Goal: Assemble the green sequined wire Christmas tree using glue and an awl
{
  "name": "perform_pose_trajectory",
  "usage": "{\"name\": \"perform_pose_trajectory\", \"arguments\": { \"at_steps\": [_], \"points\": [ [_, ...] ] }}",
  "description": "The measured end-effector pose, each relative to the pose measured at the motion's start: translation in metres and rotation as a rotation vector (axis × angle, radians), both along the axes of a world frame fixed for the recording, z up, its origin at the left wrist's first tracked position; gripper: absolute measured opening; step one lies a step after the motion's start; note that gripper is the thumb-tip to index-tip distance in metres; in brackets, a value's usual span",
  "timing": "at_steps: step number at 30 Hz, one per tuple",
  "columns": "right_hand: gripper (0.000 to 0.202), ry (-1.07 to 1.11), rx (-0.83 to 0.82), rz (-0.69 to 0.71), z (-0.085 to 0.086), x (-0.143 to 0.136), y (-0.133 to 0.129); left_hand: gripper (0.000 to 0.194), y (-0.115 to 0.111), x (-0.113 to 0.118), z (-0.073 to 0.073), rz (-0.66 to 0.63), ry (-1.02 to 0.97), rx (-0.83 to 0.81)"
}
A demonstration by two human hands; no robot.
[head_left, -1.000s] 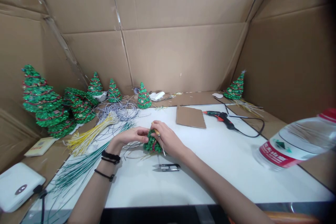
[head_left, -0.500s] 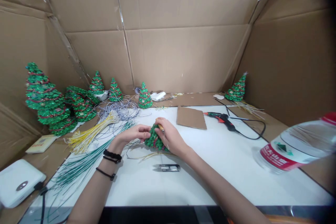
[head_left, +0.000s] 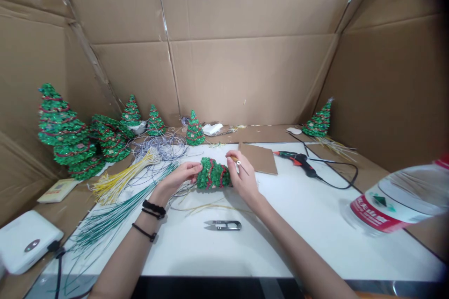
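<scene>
A small green beaded Christmas tree [head_left: 213, 174] with red garland lies on its side between my hands, just above the white table. My left hand [head_left: 180, 178] pinches its left end between thumb and fingers. On the other side, my right hand [head_left: 243, 178] is closed round a slim wooden-handled tool [head_left: 235, 159], whose working end I cannot make out. The fingers of that hand also touch the tree's right end and hide part of it. Thin wires [head_left: 210, 206] trail on the table below. Nearer to me lie thread snips [head_left: 222, 225].
Several finished trees [head_left: 194, 128] stand along the back and left. Bundles of green wires [head_left: 115, 218] and yellow wires [head_left: 122, 175] lie left. Rightward are a cardboard piece [head_left: 259, 159], a corded glue gun [head_left: 298, 161] and a water bottle [head_left: 396, 201]. A white device [head_left: 30, 243] sits front left.
The tree has turned so its garlanded side shows more fully. My right hand has shifted right toward the tree's right end, while my left hand stays at the left end.
</scene>
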State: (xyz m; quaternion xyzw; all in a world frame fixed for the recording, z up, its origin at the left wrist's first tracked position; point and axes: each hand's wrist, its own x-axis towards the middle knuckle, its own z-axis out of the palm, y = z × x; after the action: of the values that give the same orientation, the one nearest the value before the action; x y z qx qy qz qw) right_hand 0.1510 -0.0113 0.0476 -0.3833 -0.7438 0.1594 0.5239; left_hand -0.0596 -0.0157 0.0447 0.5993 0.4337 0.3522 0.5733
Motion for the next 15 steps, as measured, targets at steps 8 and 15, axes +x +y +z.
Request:
{"name": "perform_pose_trajectory", "arguments": {
  "at_steps": [8, 15],
  "points": [
    [0.026, -0.011, -0.077, 0.147, -0.004, -0.006, -0.003, 0.043, 0.003, 0.014, -0.005, 0.153, 0.106, 0.090],
    [0.032, 0.105, -0.252, 0.152, -0.023, -0.006, 0.014, 0.043, -0.003, 0.004, 0.005, 0.499, 0.999, 0.640]
  ]
}}
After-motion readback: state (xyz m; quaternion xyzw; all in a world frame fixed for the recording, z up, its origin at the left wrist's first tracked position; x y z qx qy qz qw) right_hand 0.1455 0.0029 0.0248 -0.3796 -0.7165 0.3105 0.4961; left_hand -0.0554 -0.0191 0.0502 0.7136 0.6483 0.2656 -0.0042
